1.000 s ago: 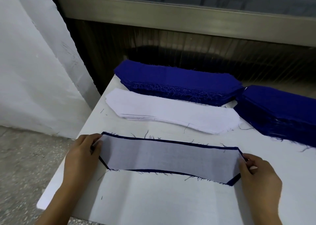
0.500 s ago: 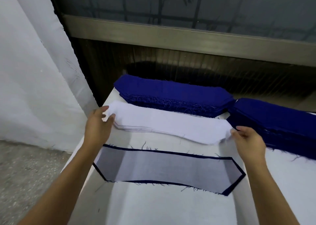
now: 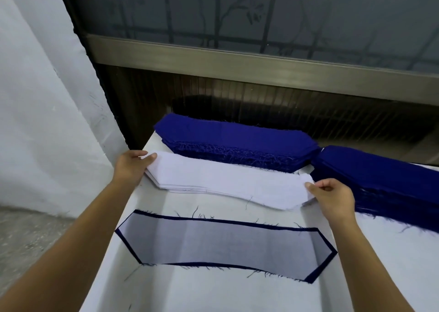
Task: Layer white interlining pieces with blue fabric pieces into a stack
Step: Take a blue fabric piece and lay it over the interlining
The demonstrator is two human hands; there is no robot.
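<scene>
A pile of white interlining pieces (image 3: 228, 181) lies across the middle of the white table (image 3: 213, 292). My left hand (image 3: 131, 166) pinches the pile's left tip and my right hand (image 3: 332, 199) pinches its right tip. Nearer to me lies a layered piece (image 3: 225, 245): white interlining on top of blue fabric, with a blue border showing all round. Behind the white pile sits a thick stack of blue fabric pieces (image 3: 235, 143), and a second blue stack (image 3: 380, 178) lies at the right.
The table's left edge drops to a grey floor (image 3: 31, 235). A white wall (image 3: 40, 98) stands at the left. Behind the table are a dark wood panel (image 3: 237, 98), a metal sill (image 3: 237, 64) and a window.
Both hands left the ends of the layered piece and reached forward to the white interlining pile, now pinching its two tips. The layered piece stays flat on the table.
</scene>
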